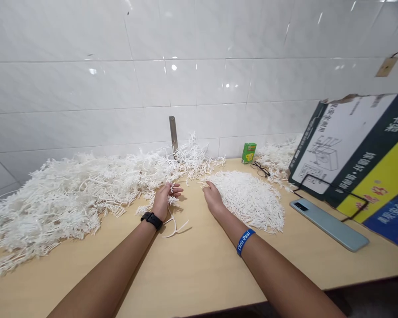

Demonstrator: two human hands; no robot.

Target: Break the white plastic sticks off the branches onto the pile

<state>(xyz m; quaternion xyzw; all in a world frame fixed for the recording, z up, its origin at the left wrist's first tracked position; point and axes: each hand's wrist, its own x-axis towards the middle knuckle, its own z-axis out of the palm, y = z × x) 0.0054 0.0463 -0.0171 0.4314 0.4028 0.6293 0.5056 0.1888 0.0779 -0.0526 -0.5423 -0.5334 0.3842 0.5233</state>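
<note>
My left hand (164, 201), black watch on the wrist, is turned partly palm-up with white branched plastic sprues (173, 201) between its thumb and fingers. Beneath it, a loose Y-shaped sprue (175, 230) lies on the table. To its left and behind spreads a big tangled heap of sprues (76, 190). My right hand (214, 197), with a blue wristband, is closed at the left edge of a flat pile of small white plastic sticks (252, 198). Thin white bits show by its fingertips, but what it grips is hidden.
A grey-blue phone (331, 225) lies at the right, by a large printed carton (348, 154) and a black wire stand (331, 190). Glasses (260, 168) and a small green box (249, 153) sit behind the pile. A metal bracket (173, 134) stands against the tiled wall.
</note>
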